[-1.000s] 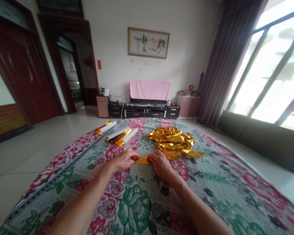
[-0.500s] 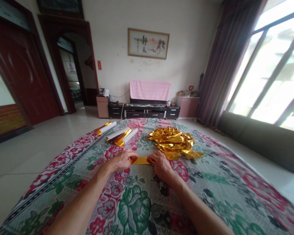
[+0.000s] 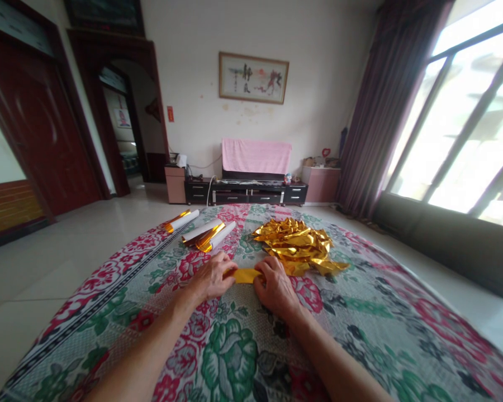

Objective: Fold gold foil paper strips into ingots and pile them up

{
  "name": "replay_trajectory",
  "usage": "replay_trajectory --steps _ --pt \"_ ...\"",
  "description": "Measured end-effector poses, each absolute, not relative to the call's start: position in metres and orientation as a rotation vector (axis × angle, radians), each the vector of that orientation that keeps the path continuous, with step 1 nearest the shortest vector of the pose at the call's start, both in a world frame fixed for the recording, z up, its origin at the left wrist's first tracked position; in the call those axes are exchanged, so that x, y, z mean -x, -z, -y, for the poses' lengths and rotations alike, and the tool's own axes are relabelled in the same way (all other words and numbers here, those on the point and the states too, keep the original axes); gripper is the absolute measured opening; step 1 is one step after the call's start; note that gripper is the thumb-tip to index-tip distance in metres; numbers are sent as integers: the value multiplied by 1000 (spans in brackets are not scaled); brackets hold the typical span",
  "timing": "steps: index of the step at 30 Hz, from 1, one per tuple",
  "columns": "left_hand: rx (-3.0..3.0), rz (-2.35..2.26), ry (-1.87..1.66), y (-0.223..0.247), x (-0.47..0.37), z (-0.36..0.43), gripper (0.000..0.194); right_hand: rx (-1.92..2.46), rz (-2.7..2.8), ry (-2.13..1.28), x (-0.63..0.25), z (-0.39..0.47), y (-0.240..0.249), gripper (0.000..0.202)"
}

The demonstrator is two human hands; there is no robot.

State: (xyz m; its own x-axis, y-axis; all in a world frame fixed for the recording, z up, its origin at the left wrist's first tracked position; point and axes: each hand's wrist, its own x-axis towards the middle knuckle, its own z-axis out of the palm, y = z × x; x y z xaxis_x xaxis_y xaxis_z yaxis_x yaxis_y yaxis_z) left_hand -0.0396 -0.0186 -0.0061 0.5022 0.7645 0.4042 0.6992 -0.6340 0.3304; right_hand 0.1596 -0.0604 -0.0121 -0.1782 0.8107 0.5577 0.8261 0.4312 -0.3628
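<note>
Between my two hands a narrow folded strip of gold foil paper (image 3: 246, 276) stretches just above the cloth. My left hand (image 3: 217, 276) pinches its left end, and my right hand (image 3: 274, 283) grips the right end, with fingers curled over it. Both ends of the strip are hidden by my fingers. Just beyond my right hand lies a heap of folded gold foil pieces (image 3: 297, 245). Past my left hand rest loosely rolled sheets of gold foil paper (image 3: 209, 234) with white backs.
A flowered cloth (image 3: 230, 352) covers the round table. Another gold and white roll (image 3: 182, 221) lies near the table's far left edge. Beyond stand a black TV cabinet (image 3: 249, 192) and a screen under a pink cloth (image 3: 256, 155). A window (image 3: 465, 123) is on the right.
The strip's middle now bows slightly upward and shows a wider face. My fingers have shifted on its ends, with the hands a little closer together. The heap and rolls stay put.
</note>
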Motion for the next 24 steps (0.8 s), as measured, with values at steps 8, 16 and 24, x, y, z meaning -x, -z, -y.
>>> replay_trajectory --steps 8,16,24 --pt "-2661 -1206 -1006 6 39 17 22 1329 1981 36 -161 61 12 15" --pt "-2722 -1141 -1174 -3 33 22 11 1328 1942 73 -160 62 9 7" --pt "-2849 -1120 -1036 -3 34 25 13 1346 1986 113 -160 63 7 8"
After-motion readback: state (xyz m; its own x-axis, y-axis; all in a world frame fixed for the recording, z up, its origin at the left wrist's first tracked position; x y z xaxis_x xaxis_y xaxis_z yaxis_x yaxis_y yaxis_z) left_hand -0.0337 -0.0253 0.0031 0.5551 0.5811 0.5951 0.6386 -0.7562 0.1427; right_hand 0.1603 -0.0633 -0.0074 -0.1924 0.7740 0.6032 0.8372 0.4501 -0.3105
